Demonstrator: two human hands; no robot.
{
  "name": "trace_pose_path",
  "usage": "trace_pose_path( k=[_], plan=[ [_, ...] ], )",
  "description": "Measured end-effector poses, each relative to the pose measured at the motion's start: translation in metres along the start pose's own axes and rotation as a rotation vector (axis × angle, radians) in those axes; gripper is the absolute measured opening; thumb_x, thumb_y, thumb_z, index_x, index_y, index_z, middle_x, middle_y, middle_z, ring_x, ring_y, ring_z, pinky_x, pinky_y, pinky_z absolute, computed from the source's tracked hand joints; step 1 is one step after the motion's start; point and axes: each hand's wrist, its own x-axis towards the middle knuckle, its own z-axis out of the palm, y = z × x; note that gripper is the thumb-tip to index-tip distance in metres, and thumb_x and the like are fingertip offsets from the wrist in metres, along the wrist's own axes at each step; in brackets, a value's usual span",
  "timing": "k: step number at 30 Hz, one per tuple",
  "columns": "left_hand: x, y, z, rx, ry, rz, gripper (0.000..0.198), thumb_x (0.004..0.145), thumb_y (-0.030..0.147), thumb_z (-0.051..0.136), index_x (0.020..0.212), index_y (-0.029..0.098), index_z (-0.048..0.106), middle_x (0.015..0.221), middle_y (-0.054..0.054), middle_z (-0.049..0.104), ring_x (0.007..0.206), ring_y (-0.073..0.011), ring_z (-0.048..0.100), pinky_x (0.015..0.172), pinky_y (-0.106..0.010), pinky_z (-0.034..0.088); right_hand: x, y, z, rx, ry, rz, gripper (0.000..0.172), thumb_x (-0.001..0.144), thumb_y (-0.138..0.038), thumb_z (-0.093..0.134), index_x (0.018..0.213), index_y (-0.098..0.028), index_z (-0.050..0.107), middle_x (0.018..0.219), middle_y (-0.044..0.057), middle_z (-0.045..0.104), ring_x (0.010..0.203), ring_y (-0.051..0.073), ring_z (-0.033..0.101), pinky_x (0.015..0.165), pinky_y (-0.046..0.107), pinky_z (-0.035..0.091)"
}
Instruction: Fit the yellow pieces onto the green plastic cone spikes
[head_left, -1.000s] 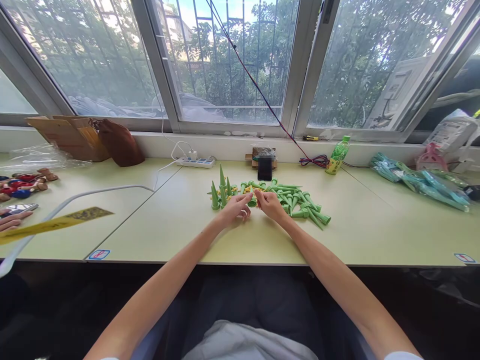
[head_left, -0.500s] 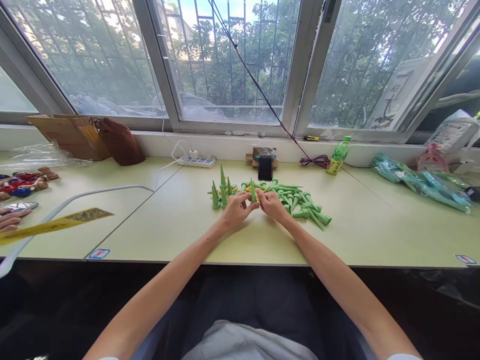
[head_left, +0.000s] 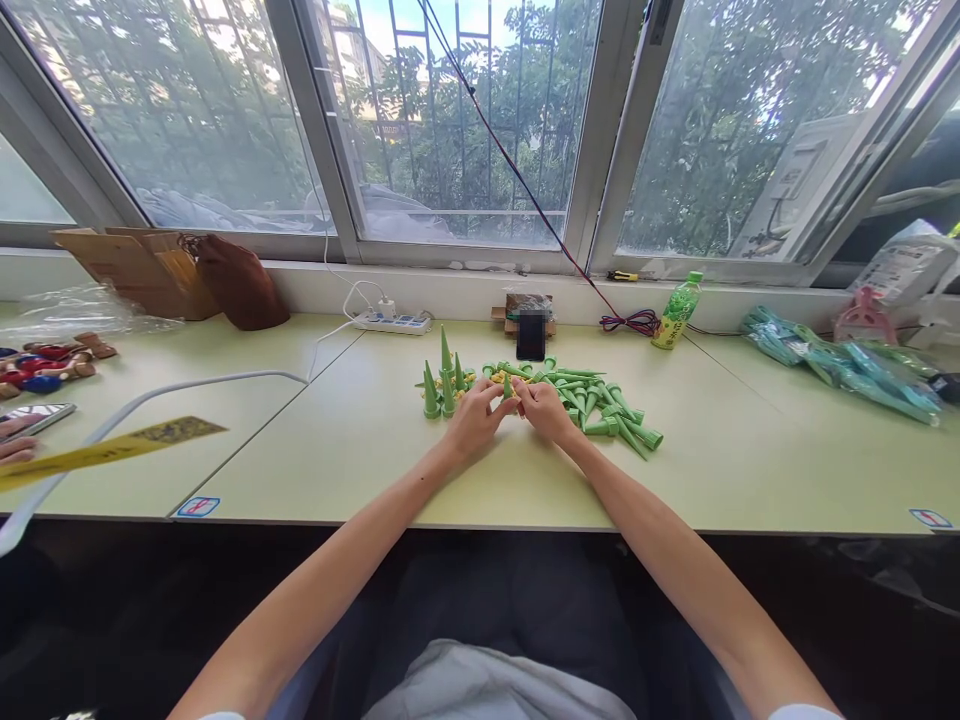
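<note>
My left hand (head_left: pixel 475 416) is closed around a green plastic cone-shaped spike (head_left: pixel 507 387), whose tip shows above the fingers. Against it, my right hand (head_left: pixel 545 409) is pinched shut; a bit of yellow shows by its fingertips, but what they hold is mostly hidden. To the left, several green spikes (head_left: pixel 430 392) stand upright on their wide caps. A heap of green spikes (head_left: pixel 592 395) lies on its side to the right of and behind my right hand. Small yellow pieces (head_left: pixel 461 381) lie partly hidden behind my left hand.
A phone (head_left: pixel 531 336) leans on a small box behind the spikes. Farther back are a power strip (head_left: pixel 393 323) and a green drink bottle (head_left: pixel 677 312). Blue-green plastic bags (head_left: pixel 847 362) lie at right. At left, another person's hand (head_left: pixel 16 450) is near a yellow strip (head_left: pixel 120 448).
The spike between my hands has tilted or dropped, so less of it shows above the fingers. My left hand has shifted slightly right. The other person's hand at left has moved a little.
</note>
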Motion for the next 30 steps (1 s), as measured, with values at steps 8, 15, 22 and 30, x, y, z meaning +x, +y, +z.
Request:
trace_pose_path(
  k=[8,15,22,30],
  plan=[
    [0.003,0.009,-0.005,-0.170,0.089,-0.285,0.069,0.098,0.068,0.025,0.071,0.018,0.064,0.066,-0.003,0.064,0.059,-0.0148,0.059,0.066,-0.029,0.047,0.000,-0.003,-0.001,-0.056,0.097,-0.069,0.072,0.096,-0.071,0.032,0.046,-0.021,0.048,0.047,0.004,0.056,0.048,0.014,0.051,0.058,0.028,0.040],
    [0.006,0.011,-0.008,-0.518,-0.318,-0.606,0.079,0.088,0.081,0.032,0.058,0.014,0.063,0.060,-0.007,0.064,0.038,-0.0099,0.050,0.040,-0.025,0.033,-0.001,-0.005,-0.003,-0.071,0.081,-0.115,0.074,0.092,-0.079,0.027,0.049,-0.021,0.046,0.051,0.005,0.056,0.050,0.015,0.050,0.058,0.029,0.038],
    [0.006,0.011,-0.010,-0.612,-0.351,-0.609,0.072,0.080,0.081,0.051,0.072,0.012,0.070,0.071,-0.009,0.068,0.042,-0.0093,0.053,0.039,-0.023,0.034,-0.003,-0.006,-0.006,-0.045,0.070,-0.096,0.075,0.090,-0.083,0.027,0.052,-0.021,0.047,0.050,0.004,0.055,0.050,0.014,0.049,0.057,0.028,0.038],
    [0.004,0.012,-0.011,-0.583,-0.310,-0.492,0.062,0.080,0.077,0.058,0.072,0.015,0.062,0.053,-0.001,0.057,0.042,-0.0099,0.050,0.040,-0.022,0.037,-0.003,-0.008,-0.006,0.070,0.040,-0.029,0.074,0.090,-0.081,0.032,0.047,-0.021,0.044,0.044,0.001,0.048,0.044,0.011,0.044,0.052,0.026,0.036]
  ],
)
